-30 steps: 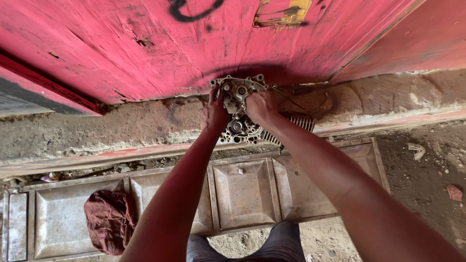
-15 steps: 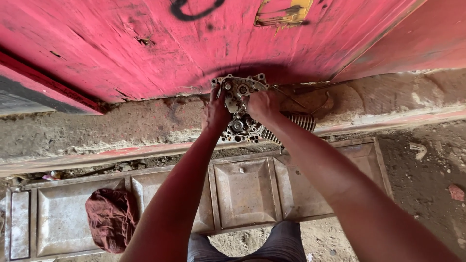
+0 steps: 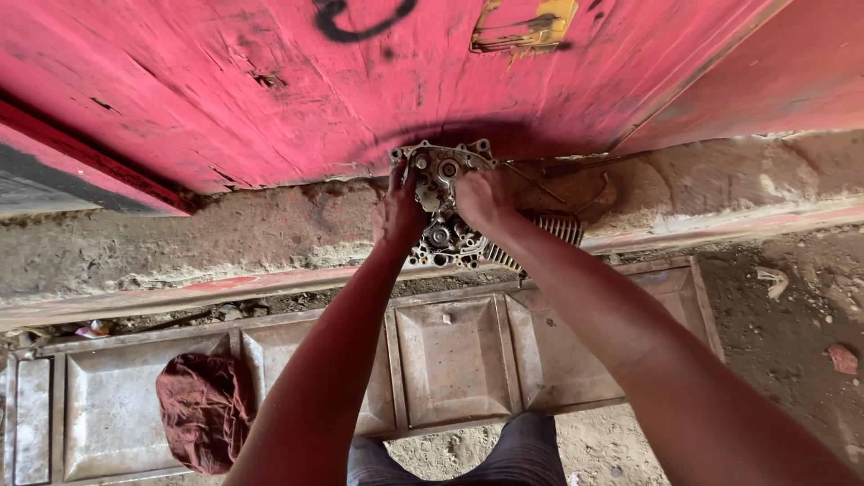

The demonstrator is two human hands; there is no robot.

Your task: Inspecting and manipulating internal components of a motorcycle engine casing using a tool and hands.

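You are facing a big red metal panel that is leaning over a raised, dusty concrete ledge. Below the ledge, a grey panelled metal sheet is lying flat on the dirt, and a crumpled dark red rag is sitting on its left part. Nothing is standing between you and the work; only your own forearms are crossing over the metal sheet.

Your left hand is gripping the left edge of a grimy metal engine casing, fingers curled around it. Your right hand is clamped over the casing's right side, thumb and fingers closed on it. The casing is standing upright on the ledge, touching the foot of the red panel, with a finned grey cylinder part showing just behind your right wrist.

On the panel, a black painted mark is curving at the top edge, and a yellow painted patch, roughly rectangular, is sitting to its right.
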